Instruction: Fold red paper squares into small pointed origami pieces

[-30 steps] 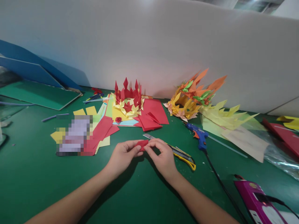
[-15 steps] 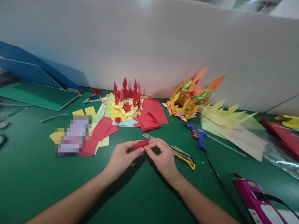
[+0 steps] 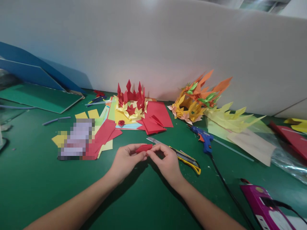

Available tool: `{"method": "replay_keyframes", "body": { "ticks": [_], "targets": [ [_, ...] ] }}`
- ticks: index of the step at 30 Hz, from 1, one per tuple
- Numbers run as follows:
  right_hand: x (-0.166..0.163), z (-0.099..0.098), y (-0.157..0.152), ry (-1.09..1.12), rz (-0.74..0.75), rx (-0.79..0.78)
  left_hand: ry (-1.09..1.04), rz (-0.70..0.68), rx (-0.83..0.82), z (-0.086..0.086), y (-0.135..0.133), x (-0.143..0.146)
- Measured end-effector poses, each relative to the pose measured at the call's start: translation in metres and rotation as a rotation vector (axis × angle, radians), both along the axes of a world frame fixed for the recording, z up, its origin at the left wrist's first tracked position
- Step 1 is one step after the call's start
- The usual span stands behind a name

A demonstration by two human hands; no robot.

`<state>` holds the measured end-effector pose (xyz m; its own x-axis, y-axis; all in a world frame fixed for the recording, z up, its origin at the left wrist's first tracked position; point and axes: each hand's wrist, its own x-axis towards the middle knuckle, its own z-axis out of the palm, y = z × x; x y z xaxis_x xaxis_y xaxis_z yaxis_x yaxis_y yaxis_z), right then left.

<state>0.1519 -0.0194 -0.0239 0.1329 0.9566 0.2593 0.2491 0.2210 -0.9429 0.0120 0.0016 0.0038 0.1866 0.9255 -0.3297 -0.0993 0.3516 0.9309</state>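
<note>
Between my two hands is a small folded piece of red paper, held above the green table. My left hand pinches its left end between thumb and fingers. The thumb and fingers of my right hand close on its right end, and the fingertips hide part of the paper. Just behind and beside my right hand lies a yellow-and-black utility knife with its blade out. Beyond the hands stands a red paper crown with pale yellow flowers round its base.
Red paper sheets lie left, partly under a pixelated object. Orange and yellow paper crowns stand back right. A blue glue gun trails its cord towards a purple power strip. A white wall closes the back.
My hands and the red paper have shifted very slightly left, and the paper's broad face shows a little more. Both hands keep their pinch; the table things stay put.
</note>
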Motion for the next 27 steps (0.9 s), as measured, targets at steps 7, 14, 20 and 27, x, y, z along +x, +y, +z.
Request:
{"method": "replay_keyframes", "body": {
  "ticks": [7,14,20,27],
  "targets": [
    [-0.0006,-0.0018,0.0038,0.204,0.003,-0.053,-0.030,0.014,-0.050,0.0054,-0.0014,0.0019],
    [-0.0009,-0.0010,0.0018,0.149,0.021,-0.005,-0.078,0.021,-0.129,0.0066,0.0017,0.0012],
    [0.0018,-0.0048,0.0030,0.098,0.078,-0.014,-0.111,0.013,-0.147,0.0037,0.0034,-0.0004],
    [0.0015,-0.0026,0.0051,0.207,0.066,-0.046,-0.125,0.070,-0.086,-0.0002,0.0007,0.0009]
  ]
}}
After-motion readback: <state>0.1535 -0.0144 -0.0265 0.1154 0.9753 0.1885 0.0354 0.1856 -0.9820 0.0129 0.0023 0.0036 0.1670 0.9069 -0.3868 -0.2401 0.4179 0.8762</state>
